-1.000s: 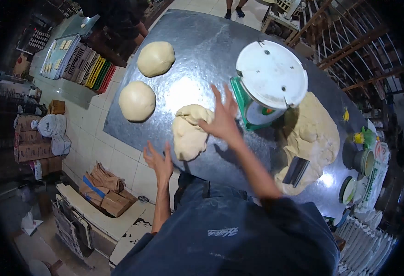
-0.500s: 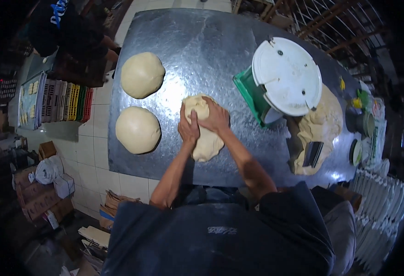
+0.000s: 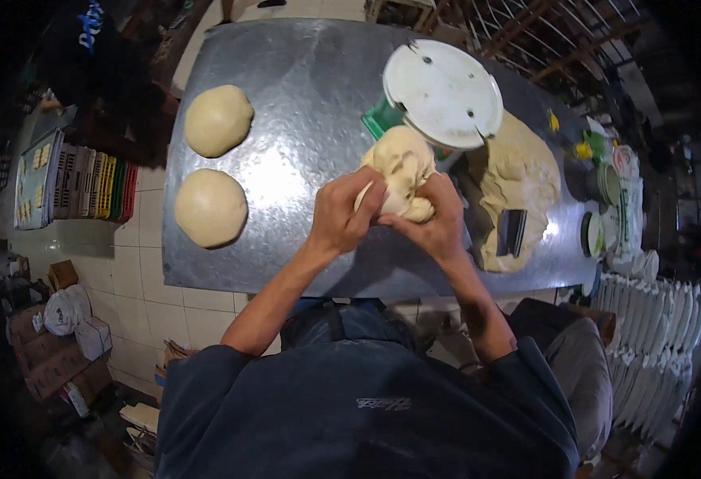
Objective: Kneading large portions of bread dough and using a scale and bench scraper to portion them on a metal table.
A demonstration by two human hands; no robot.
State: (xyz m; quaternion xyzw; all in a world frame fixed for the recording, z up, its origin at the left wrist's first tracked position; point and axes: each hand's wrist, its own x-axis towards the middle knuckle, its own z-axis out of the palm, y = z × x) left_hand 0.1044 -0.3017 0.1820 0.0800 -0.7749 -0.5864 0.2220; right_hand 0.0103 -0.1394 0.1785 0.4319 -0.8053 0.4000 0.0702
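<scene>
A lumpy piece of pale dough (image 3: pixel 402 164) is held between my two hands, in front of the scale. My left hand (image 3: pixel 346 207) grips its near left side with curled fingers. My right hand (image 3: pixel 437 219) pinches its near right edge, the thumb pointing inward. Folds and creases show on the dough's surface. Two smooth round dough balls (image 3: pixel 219 121) (image 3: pixel 211 208) rest one behind the other on the left of the metal table (image 3: pixel 302 96). Beyond the held dough stands a green scale with a round white platform (image 3: pixel 444 92).
A large dough mass (image 3: pixel 518 184) lies on the right, a dark scraper (image 3: pixel 512 232) on it. Bowls (image 3: pixel 608 184) and a green bottle (image 3: pixel 594 148) stand at the right edge. Stacked crates (image 3: pixel 99 188) are on the left floor; another person (image 3: pixel 99 80) is behind them.
My hands have gone from pressing the dough on the table to gripping it up nearer the scale, to the right. The dough is now bunched up. The view has shifted slightly.
</scene>
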